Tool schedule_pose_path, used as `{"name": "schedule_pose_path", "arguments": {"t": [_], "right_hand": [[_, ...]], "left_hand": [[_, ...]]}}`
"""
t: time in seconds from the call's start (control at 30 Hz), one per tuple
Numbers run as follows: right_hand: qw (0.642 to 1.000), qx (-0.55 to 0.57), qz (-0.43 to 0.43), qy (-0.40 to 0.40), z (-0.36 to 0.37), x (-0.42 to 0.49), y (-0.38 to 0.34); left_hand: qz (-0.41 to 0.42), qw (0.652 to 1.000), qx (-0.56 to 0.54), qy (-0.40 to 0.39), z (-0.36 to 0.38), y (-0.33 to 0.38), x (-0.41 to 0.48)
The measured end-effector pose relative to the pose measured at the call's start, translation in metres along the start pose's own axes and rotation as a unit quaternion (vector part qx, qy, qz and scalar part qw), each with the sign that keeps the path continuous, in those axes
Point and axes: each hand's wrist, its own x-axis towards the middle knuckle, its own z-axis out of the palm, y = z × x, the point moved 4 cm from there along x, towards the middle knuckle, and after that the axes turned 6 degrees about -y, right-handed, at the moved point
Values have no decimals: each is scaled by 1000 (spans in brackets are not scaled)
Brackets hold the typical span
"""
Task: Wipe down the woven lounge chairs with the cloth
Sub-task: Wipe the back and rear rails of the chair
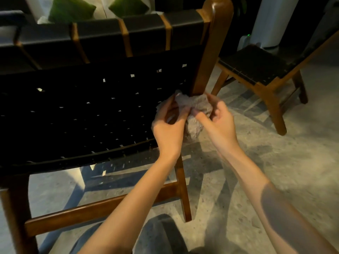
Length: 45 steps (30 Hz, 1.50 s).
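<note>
The grey cloth [195, 107] is bunched up between both hands, part of it hanging below them. The left hand [168, 127] pinches its left edge and the right hand [221, 123] curls round its right side, so both sets of fingers [201, 116] are closed on the fabric and not spread. The wad sits against the foot of the wooden post [207, 57], which rises straight up from the fingers. Left of the fingers spreads the dark woven back of the chair [91, 107], with small gaps of light showing through the weave; its lower wooden rails and leg run below the wrists. Up and to the right of the fingers, well apart, stands a second chair [256, 68] of the same make. The speckled floor [275, 162] lies under everything. Far above the fingers, beyond the chair's top, are two green cushions [71, 10]. A grey-clad knee [161, 233] shows between the forearms.
</note>
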Motion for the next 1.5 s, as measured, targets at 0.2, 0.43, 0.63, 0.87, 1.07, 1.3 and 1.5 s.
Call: {"name": "schedule_pose_path", "arguments": {"t": [0.2, 0.43, 0.63, 0.87, 1.07, 1.3, 1.5], "right_hand": [[987, -49, -137, 63, 5, 4, -72], [975, -110, -172, 87, 4, 13, -78], [985, -115, -116, 60, -1, 9, -22], [989, -137, 58, 2, -10, -3, 102], [963, -237, 119, -42, -16, -11, 175], [948, -268, 173, 6, -8, -36, 224], [967, -192, 158, -46, -2, -27, 243]], "left_hand": [[45, 996, -52, 48, 6, 59, 7], [86, 995, -15, 58, 12, 72, 9], [135, 985, 98, 45, 7, 24, 3], [49, 979, 200, 11, -2, -93, -24], [-79, 973, 214, -32, -4, -160, -40], [-236, 954, 178, 38, -15, -202, -58], [-254, 941, 221, -27, -8, -226, -38]]}}
